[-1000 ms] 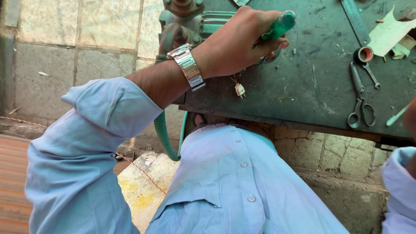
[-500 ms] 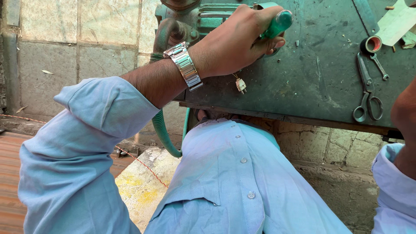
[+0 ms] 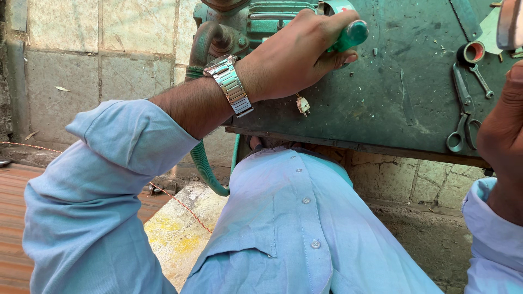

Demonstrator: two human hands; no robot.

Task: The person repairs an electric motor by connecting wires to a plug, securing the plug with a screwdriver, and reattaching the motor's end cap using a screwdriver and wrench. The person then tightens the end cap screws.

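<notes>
The left hand (image 3: 297,57) is closed in a fist around a green rounded plastic handle (image 3: 351,34), whose end sticks out past the fingers on the thumb side; what the handle belongs to is hidden by the hand. A silver metal link wristwatch (image 3: 230,85) sits on the wrist just behind the hand, above a rolled pale blue shirt sleeve (image 3: 131,139). Under the hand lies a worn dark green metal table top (image 3: 392,98), and a small white tag (image 3: 302,104) hangs just below the knuckles. Just beyond the hand stands a green ribbed cast-metal machine body (image 3: 261,22). Well to the right of the hand, a pair of grey metal scissors (image 3: 463,114) lies flat on the table. The right hand (image 3: 504,122) shows only partly at the frame edge, so I cannot tell whether it grips anything.
</notes>
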